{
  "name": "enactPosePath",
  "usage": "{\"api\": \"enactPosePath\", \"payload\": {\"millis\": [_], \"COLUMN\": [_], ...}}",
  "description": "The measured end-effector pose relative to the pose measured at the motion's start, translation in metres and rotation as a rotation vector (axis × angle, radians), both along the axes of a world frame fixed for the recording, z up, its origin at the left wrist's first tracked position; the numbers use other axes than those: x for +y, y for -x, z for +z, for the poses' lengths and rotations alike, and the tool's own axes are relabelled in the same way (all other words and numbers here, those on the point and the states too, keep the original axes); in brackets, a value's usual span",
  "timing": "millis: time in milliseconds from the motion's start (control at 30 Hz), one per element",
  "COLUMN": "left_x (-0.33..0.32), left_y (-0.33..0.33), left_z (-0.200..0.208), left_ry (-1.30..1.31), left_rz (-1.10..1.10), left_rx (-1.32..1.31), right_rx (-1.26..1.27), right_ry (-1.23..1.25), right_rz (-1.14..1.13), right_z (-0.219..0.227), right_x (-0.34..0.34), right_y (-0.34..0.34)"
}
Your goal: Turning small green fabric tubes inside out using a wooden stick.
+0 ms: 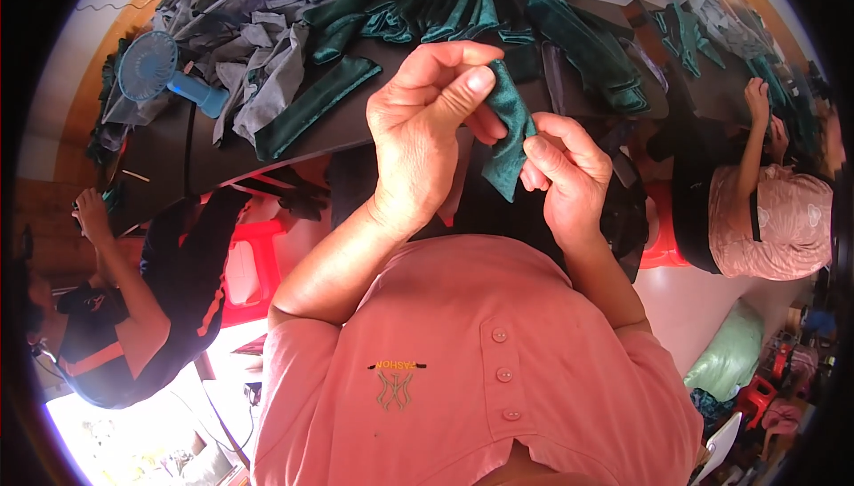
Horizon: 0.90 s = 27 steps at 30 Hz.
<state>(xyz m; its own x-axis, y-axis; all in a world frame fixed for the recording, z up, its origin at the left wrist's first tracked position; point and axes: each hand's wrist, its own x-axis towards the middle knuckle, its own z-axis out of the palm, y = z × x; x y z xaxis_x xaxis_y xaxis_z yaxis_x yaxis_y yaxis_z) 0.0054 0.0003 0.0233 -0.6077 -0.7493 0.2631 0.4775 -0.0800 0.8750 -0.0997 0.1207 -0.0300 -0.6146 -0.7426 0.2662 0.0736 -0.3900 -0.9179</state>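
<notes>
A blue fan (149, 66) sits beside grey cloth (277, 72) on the dark tabletop (165, 155); then the left hand (422, 126), its grip pinching the upper end of a green velvet strip (506, 159) in mid-air; then the right hand (571, 170), its grip pinching the strip's right edge

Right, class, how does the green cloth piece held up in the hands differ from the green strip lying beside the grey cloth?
The cloth piece hangs from the left hand, the right hand at its edge; the strip lies on the table.
The cloth piece tapers to a lower point; the strip's ends look blunter.
Both are dark green and sheeny.
</notes>
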Motion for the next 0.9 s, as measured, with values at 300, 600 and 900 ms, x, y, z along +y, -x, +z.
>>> {"api": "enactPosePath", "payload": {"millis": [300, 600, 900], "left_x": [-0.011, -0.014, -0.001], "left_y": [0.000, 0.002, 0.002], "left_z": [-0.007, -0.007, -0.002], "left_ry": [0.051, 0.273, 0.116], "left_rz": [-0.003, -0.043, -0.127], "left_rx": [0.020, -0.034, -0.080], "right_rx": [0.400, 0.319, -0.326], "right_ry": [0.044, 0.107, 0.054], "right_rz": [-0.053, -0.025, 0.157], "right_z": [-0.005, -0.016, -0.016], "right_x": [-0.003, 0.003, 0.006], "right_y": [0.005, 0.008, -0.006]}}
